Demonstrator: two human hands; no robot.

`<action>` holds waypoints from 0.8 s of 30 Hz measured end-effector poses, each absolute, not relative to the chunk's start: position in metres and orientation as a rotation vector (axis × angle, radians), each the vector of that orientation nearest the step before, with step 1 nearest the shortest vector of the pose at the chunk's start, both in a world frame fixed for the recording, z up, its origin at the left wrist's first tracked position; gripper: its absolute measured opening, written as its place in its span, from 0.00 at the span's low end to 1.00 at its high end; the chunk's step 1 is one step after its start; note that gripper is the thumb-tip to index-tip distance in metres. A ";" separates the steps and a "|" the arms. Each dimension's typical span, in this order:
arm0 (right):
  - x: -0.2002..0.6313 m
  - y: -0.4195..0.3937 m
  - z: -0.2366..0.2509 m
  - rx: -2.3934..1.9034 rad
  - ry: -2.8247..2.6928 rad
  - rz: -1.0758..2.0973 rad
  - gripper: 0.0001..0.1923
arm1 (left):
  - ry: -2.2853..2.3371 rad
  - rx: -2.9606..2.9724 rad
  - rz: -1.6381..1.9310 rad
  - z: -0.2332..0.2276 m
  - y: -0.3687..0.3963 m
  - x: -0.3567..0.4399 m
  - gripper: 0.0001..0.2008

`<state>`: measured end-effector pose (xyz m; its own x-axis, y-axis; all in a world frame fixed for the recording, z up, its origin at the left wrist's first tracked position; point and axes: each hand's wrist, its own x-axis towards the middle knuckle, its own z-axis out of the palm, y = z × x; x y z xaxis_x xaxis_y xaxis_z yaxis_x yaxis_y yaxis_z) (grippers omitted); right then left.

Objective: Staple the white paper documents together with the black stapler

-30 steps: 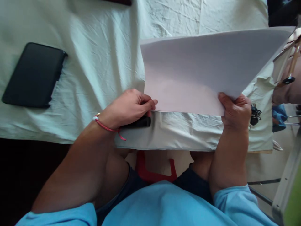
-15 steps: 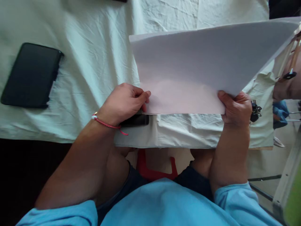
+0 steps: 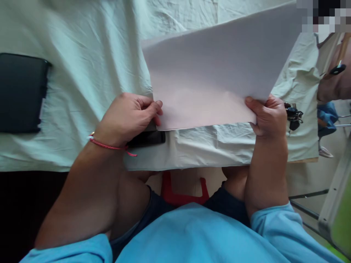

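We are looking down over a table draped in a pale, creased cloth (image 3: pixel 90 54). Both hands are holding one large white sheet of paper (image 3: pixel 211 73), which is lifted off the cloth and tilting up toward its far right corner.

Left hand (image 3: pixel 127 117): we are seeing it curled, fingertips and thumb pinching the sheet's near left corner. A red cord bracelet (image 3: pixel 108 145) is sitting at that wrist. Directly beneath the hand a flat black object (image 3: pixel 148 138) is lying on the cloth near the table's front edge; we cannot tell whether the hand is touching it.

Right hand (image 3: pixel 267 117): we are seeing it closed on the sheet's near right corner, thumb on top of the paper, fingers wrapped beneath.

The sheet's near edge is running almost level between the two hands, just above the cloth's front fold. Its far right corner is running out under a pixelated patch at the frame's top right.

Off to the left, well apart from the hands, a dark rectangular case (image 3: pixel 20 93) is lying flat on the cloth. Just beside the right hand, at the table's right edge, a black clip (image 3: pixel 293 116) is gripping the cloth. Below the table edge we are noting light blue sleeves (image 3: pixel 276 230), dark shorts and a red stool (image 3: pixel 182 193) between the knees.
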<state>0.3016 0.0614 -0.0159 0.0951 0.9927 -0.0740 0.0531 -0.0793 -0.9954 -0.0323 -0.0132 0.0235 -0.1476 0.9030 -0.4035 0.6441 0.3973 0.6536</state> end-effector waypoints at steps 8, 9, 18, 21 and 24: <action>0.295 0.058 -0.007 -1.473 -1.026 1.316 0.16 | 1.771 1.446 0.459 0.017 -0.014 -0.035 0.20; 0.294 0.057 -0.005 -1.479 -1.021 1.324 0.16 | 1.769 1.450 0.463 0.016 -0.014 -0.036 0.19; 0.300 0.058 -0.006 -1.469 -1.015 1.353 0.14 | 1.802 1.389 0.600 0.015 -0.017 -0.037 0.17; 0.300 0.059 -0.008 -1.505 -0.969 1.370 0.15 | 1.851 1.301 0.762 0.012 -0.020 -0.035 0.15; 0.295 0.060 -0.008 -1.546 -0.925 1.381 0.15 | 1.876 1.337 0.850 0.009 -0.020 -0.034 0.13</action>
